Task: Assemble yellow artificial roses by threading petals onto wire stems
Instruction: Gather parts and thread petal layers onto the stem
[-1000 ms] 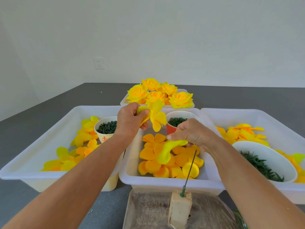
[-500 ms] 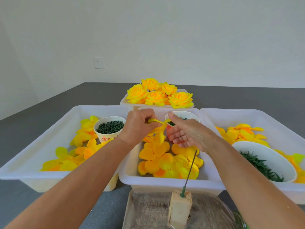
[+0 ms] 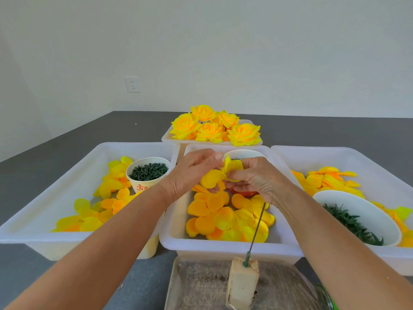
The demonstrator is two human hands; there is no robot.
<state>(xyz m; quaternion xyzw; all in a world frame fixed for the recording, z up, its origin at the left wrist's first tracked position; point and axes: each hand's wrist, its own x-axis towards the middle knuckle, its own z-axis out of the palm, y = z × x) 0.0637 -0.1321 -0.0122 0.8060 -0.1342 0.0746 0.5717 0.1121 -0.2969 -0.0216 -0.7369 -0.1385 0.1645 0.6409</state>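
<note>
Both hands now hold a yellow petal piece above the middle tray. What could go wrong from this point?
1. The wire stem stands bare and tilted in its block, just below the right hand; lowering could bump or bend it.
2. Both hands, left hand too, pinch one thin petal piece; it may crease or tear.

Three white plastic trays sit side by side: the left tray (image 3: pixel 67 175), middle tray (image 3: pixel 223 248) and right tray (image 3: pixel 346 157). Behind them sits a fourth tray of finished yellow fabric roses (image 3: pixel 214 128) (piled together); before the middle tray, a thin wire stem (image 3: pixel 257 229) stands in a pale foam block (image 3: pixel 242 283).
</note>
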